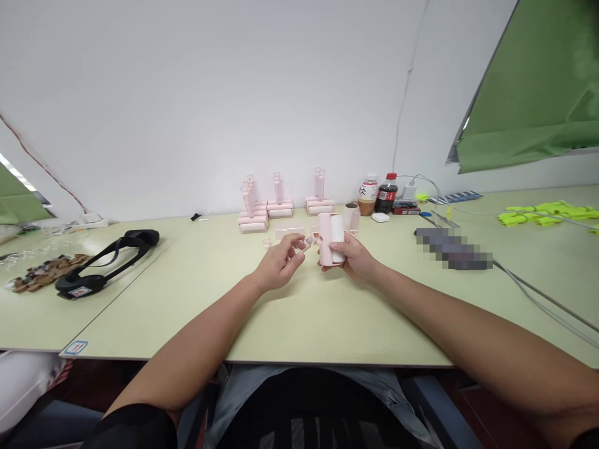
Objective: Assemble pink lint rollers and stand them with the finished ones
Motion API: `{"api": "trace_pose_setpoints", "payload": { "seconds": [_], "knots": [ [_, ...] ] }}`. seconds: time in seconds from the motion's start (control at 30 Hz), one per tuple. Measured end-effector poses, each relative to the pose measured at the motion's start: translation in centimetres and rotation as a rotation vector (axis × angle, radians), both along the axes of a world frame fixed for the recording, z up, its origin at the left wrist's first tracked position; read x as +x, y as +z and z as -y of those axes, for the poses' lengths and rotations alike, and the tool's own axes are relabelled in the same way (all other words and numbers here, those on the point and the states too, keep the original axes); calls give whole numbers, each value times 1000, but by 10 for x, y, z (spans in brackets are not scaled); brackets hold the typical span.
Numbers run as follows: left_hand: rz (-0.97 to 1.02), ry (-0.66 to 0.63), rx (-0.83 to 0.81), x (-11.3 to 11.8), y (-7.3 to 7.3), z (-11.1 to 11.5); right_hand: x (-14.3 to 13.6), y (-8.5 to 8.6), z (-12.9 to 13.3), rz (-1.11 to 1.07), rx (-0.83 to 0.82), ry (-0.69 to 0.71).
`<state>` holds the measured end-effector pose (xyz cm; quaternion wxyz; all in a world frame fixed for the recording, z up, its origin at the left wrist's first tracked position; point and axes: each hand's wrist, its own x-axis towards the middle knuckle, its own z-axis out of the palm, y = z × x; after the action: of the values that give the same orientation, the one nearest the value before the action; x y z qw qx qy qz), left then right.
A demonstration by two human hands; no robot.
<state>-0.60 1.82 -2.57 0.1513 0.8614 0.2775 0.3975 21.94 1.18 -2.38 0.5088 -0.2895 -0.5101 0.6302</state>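
From where I stand, the right hand (pixel 358 257) is curled around a pink case (pixel 324 243) with a white cylinder (pixel 336 229) in it; both are held over the near middle of the worktop (pixel 187 312). The fingers behind the case are mostly hidden. The left hand (pixel 278 262), fingers half bent, has a small clear piece (pixel 306 244) between thumb and fingertips, just left of the case. That piece is see-through, so its exact shape is hard to make out, and I cannot tell whether it touches the case.

Beyond the case, a pink cup (pixel 354 218) is partly covered, and some small flat bits behind the hands are too faint to name. Farther off by the wall, pink blocks (pixel 253 222) with rounded ends carry slim upright pink handles (pixel 277 188). To their right are a white-capped bottle (pixel 367 196) and a red-capped bottle of dark drink (pixel 386 196), with a rounded white box (pixel 380 217) in front.

On the far right lies bright yellow cloth (pixel 547 214); nearer, a dark object (pixel 452 248) is blurred into squares. At left, a black plastic frame (pixel 96 284) partly covers a pile of brown pieces (pixel 40 277).
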Motion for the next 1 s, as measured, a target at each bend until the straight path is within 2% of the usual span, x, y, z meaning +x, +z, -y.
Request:
{"api": "trace_pose_setpoints", "payload": {
  "seconds": [0.13,0.3,0.73,1.0],
  "knots": [
    [-25,55,12,2,1,1,-1,2,2,21,-3,-14],
    [-31,65,91,3,1,1,-3,3,4,75,12,-36],
    [-139,118,201,2,3,-2,-2,-3,-2,198,49,-63],
    [-269,151,230,-2,3,-3,-1,-4,-1,305,-34,-42]
  ]
}}
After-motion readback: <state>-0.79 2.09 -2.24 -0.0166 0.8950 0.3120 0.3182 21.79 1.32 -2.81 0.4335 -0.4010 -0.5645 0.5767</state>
